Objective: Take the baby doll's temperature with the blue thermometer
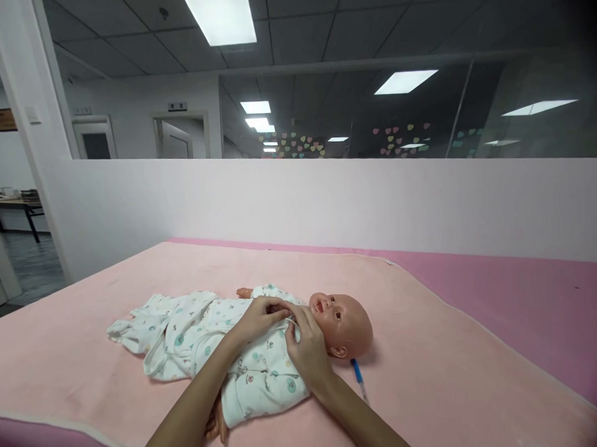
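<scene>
A baby doll lies on its back on a pale pink blanket, head to the right. It wears a white printed romper. My left hand rests on the doll's chest, fingers pinched on the romper fabric near the collar. My right hand is closed on the collar edge just below the doll's chin. The two hands almost touch. A doll hand sticks out of the near sleeve beside my left forearm.
A blue pen-like stick lies on the blanket just beside the doll's head. The blanket covers a darker pink mattress against a low white wall with glass above. An open doorway is at the left.
</scene>
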A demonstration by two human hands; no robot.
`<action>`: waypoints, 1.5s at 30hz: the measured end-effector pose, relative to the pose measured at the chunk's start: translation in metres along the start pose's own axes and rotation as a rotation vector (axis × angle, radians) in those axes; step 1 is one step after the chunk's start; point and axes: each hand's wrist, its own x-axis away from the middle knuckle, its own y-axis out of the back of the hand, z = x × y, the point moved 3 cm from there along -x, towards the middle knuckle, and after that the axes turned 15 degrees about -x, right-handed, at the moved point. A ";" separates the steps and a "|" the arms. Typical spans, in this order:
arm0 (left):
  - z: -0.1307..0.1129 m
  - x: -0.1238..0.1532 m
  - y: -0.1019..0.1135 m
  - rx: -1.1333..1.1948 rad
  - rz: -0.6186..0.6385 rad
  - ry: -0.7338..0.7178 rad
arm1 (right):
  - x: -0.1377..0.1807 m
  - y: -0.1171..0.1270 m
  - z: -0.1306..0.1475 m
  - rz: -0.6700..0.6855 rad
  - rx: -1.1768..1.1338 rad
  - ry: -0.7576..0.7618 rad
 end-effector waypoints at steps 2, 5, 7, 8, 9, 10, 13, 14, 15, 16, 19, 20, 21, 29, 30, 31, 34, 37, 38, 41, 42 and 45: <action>-0.001 0.000 0.000 0.024 -0.005 0.014 | 0.000 0.001 0.001 -0.024 -0.022 0.031; -0.004 0.001 0.002 0.075 0.002 0.054 | 0.000 0.003 0.002 -0.055 -0.012 0.068; -0.005 0.002 0.003 0.101 0.020 0.075 | 0.000 0.003 0.001 -0.066 0.005 0.072; -0.006 0.002 0.004 0.107 0.032 0.077 | 0.000 0.003 0.001 -0.069 0.013 0.072; -0.006 0.002 0.004 0.111 0.043 0.076 | 0.000 0.003 0.000 -0.072 0.020 0.075; -0.006 0.003 0.004 0.114 0.054 0.073 | 0.001 0.003 -0.001 -0.078 0.026 0.078; -0.003 0.003 0.004 0.119 0.105 0.077 | 0.002 0.002 -0.004 -0.084 0.038 0.077; -0.001 0.003 0.003 0.116 0.118 0.082 | 0.003 0.002 -0.005 -0.082 0.040 0.074; 0.000 0.003 0.003 0.113 0.126 0.087 | 0.003 0.002 -0.006 -0.078 0.044 0.072; 0.001 0.004 0.003 0.114 0.130 0.090 | 0.004 0.001 -0.007 -0.072 0.049 0.069; 0.002 0.004 0.003 0.141 0.134 0.096 | 0.004 0.000 -0.009 -0.069 0.063 0.066; 0.002 0.004 0.003 0.151 0.137 0.097 | 0.004 0.000 -0.009 -0.067 0.064 0.065; 0.001 0.004 0.003 0.154 0.139 0.096 | 0.004 -0.001 -0.009 -0.064 0.063 0.063; -0.004 0.003 0.003 0.180 0.129 0.008 | 0.002 0.000 -0.007 -0.012 -0.001 0.015; -0.003 0.003 0.003 0.187 0.122 0.009 | 0.002 0.000 -0.006 0.004 -0.012 0.007; -0.002 0.003 0.003 0.190 0.115 0.014 | 0.001 0.000 -0.006 0.020 -0.020 0.000; 0.001 0.002 0.003 0.202 0.097 0.051 | 0.000 0.001 -0.006 0.065 -0.042 -0.010; 0.005 0.003 0.004 0.249 0.094 0.120 | -0.001 0.001 -0.009 0.054 -0.087 -0.033; 0.006 0.003 0.004 0.269 0.105 0.136 | -0.002 0.001 -0.010 0.039 -0.111 -0.048; 0.007 0.003 0.004 0.310 0.159 0.139 | -0.004 0.002 -0.011 -0.008 -0.179 -0.092; 0.008 0.003 0.004 0.314 0.167 0.136 | -0.004 0.002 -0.010 -0.015 -0.192 -0.101; 0.009 0.002 0.004 0.283 0.157 0.133 | -0.005 0.003 -0.008 -0.028 -0.206 -0.110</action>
